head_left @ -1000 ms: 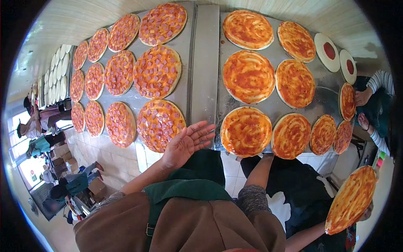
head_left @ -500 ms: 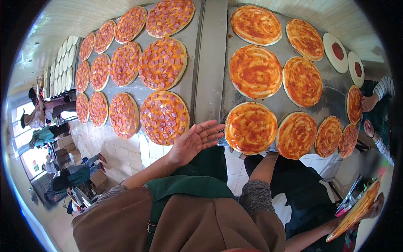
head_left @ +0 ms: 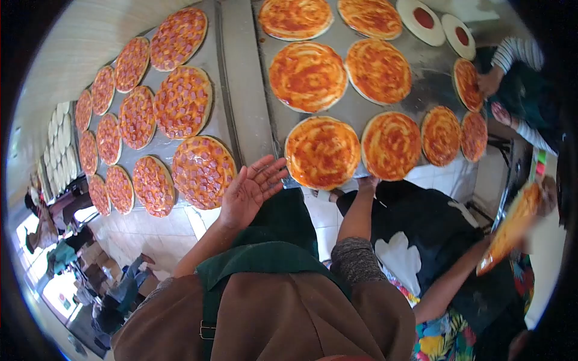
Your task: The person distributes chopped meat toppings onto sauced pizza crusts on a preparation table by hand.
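Left hand (head_left: pixel 251 183) is hanging wide, palm up, empty; ham pizza (head_left: pixel 205 172) lying at its 9 o'clock. Right hand (head_left: pixel 366 181) is reaching below sauced pizza (head_left: pixel 391 146), at its 1 o'clock; grip hidden, can't tell. Worth keeping both off wet tops.

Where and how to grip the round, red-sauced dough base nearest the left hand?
Under the near rim of that base, probably palm-up from the wearer's side: it lies flat, sauce covers its top, and that rim reaches the grey metal surface's edge.
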Demonstrator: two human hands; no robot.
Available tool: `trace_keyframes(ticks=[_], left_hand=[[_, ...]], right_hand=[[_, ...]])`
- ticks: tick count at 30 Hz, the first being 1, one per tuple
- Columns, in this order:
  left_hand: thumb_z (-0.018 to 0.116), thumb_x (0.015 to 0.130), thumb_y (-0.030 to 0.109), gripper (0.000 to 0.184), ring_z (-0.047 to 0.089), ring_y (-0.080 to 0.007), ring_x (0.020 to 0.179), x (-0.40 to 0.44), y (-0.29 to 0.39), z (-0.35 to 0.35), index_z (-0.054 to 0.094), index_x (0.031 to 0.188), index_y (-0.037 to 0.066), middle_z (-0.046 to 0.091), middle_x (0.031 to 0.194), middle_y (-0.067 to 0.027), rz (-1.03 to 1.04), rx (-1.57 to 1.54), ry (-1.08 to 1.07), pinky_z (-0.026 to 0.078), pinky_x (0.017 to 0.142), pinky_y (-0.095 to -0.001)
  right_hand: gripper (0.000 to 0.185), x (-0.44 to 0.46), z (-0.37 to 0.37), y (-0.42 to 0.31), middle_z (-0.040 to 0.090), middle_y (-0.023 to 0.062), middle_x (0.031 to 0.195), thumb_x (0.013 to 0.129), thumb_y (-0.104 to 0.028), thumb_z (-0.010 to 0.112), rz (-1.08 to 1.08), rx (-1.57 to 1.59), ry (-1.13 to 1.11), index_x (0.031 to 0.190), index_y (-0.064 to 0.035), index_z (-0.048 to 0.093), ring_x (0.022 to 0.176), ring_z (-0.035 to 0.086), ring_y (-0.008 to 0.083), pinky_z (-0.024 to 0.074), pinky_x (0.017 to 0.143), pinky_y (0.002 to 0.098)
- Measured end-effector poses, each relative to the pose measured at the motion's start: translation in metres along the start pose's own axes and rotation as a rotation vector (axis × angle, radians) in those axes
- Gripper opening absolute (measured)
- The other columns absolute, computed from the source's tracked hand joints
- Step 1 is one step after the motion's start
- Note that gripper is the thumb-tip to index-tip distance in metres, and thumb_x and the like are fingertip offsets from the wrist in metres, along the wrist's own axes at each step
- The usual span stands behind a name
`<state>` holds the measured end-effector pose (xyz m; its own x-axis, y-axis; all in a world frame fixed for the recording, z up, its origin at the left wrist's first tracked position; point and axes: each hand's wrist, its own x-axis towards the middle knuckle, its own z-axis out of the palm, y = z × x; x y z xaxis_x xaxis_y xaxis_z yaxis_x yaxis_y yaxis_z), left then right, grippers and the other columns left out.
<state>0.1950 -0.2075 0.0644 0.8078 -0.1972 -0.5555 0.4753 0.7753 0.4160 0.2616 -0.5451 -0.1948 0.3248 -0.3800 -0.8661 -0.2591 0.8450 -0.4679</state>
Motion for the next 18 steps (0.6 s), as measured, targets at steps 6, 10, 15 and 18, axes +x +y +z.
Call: trace_keyframes(ticks=[6,10,15,18], left_hand=[[0.031,0.100,0.045,0.056,0.040,-0.0228,0.132,0.003,-0.011,-0.006,0.035,0.141,0.008,0.038,0.146,-0.0108,-0.073,0.114,-0.094,0.030,0.108,-0.0362],[0.031,0.101,0.041,0.052,0.042,-0.0220,0.129,0.010,-0.044,0.006,0.036,0.140,0.008,0.042,0.143,-0.0106,-0.170,0.152,-0.179,0.030,0.108,-0.0364],[0.033,0.101,0.041,0.050,0.053,-0.0222,0.115,0.027,-0.078,0.060,0.042,0.135,0.005,0.056,0.126,-0.0113,-0.166,-0.174,-0.310,0.040,0.100,-0.0347],[0.035,0.100,0.041,0.049,0.056,-0.0214,0.109,0.032,-0.049,0.082,0.049,0.128,0.004,0.058,0.121,-0.0109,-0.038,-0.341,-0.264,0.043,0.096,-0.0347]], right_hand=[[0.022,-0.072,-0.071,-0.042,0.043,-0.0014,0.057,0.092,-0.029,0.051,0.088,0.013,-0.447,0.075,-0.0135,0.052,0.047,0.040,0.0087,0.0272,0.034,0.0212],[0.022,-0.208,-0.026,-0.067,0.040,-0.0030,0.057,0.092,-0.025,0.051,-0.006,-0.073,-0.494,0.074,-0.0130,0.048,0.046,0.036,0.0081,0.0258,0.036,0.0216],[0.022,-0.308,0.046,-0.020,0.039,-0.0024,0.057,0.093,-0.025,0.051,-0.042,-0.051,-0.648,0.077,-0.0101,0.050,0.046,0.036,0.0092,0.0240,0.039,0.0216],[0.006,-0.343,0.083,0.017,0.058,-0.0011,0.078,0.089,-0.009,0.056,-0.507,-0.256,-0.704,0.087,-0.0050,0.060,0.066,0.053,0.0075,0.0439,0.061,0.0212]])
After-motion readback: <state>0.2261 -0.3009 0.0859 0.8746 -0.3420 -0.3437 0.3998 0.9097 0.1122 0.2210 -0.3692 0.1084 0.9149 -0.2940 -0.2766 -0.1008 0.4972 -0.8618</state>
